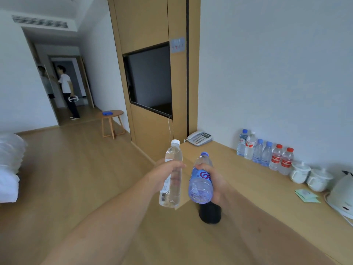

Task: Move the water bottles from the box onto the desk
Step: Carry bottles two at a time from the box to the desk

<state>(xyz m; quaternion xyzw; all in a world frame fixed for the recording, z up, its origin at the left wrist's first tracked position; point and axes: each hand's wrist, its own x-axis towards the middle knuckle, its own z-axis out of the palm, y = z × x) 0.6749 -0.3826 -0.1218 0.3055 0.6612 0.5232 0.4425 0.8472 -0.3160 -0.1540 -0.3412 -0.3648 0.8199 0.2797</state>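
Both hands up in front of the desk [238, 180], one bottle each. Left hand [168, 174] wraps a clear white-capped bottle [172, 175] around its middle, fingers curled round the far side, cap tilted slightly away. Right hand [214, 180] grips a blue-tinted blue-capped bottle [201, 180] at mid-body, fingertips curled over the front of the label, base toward the camera. The two bottles sit just beside each other, above the desk's near-left corner, not touching it.

Six bottles [264, 153] already stand in a row on the desk against the wall: three blue caps, one white, two red. Past them, two white lidded cups [309, 175], then a white kettle [342, 194]. Phone [199, 138] at the desk's far end. Box not visible.
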